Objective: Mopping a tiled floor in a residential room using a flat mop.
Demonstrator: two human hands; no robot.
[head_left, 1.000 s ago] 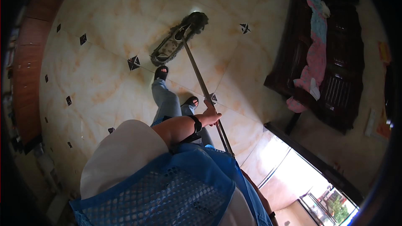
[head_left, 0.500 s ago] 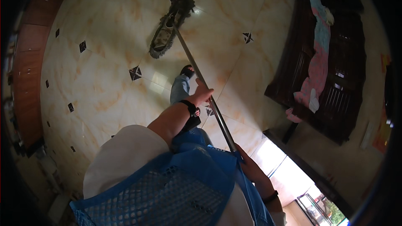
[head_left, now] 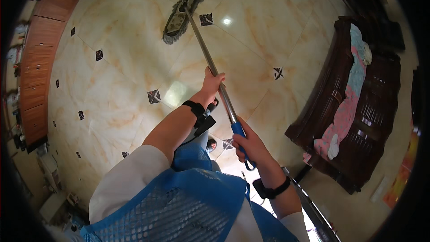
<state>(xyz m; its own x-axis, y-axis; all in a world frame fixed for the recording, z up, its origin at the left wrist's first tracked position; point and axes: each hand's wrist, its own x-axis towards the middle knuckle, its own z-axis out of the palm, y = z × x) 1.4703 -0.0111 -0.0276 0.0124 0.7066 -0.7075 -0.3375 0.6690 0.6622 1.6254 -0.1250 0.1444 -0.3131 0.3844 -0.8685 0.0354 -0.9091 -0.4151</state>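
A flat dust mop [head_left: 177, 21] with a grey fringed head lies on the glossy tiled floor ahead of me. Its metal pole slants from the head down toward my body. Partway along the pole, my left hand [head_left: 212, 84] is closed around it. My right hand [head_left: 252, 144] wraps the blue grip [head_left: 238, 130] at the pole's near end, where a blue hanging loop sticks out below the fingers. Both wrists wear black bands. Under my left forearm, part of my sandalled feet shows.
A dark wooden bench [head_left: 320, 94] stands at the right with a pink and light-blue cloth [head_left: 346, 112] along it. Reddish-brown cabinets [head_left: 42, 58] line the left side. Bright light comes from an opening at the lower right, behind my right arm.
Both hands and the pole have pushed forward, away from my body. The mop head has shifted slightly farther off. The blue grip, hidden earlier, now shows in my right hand.
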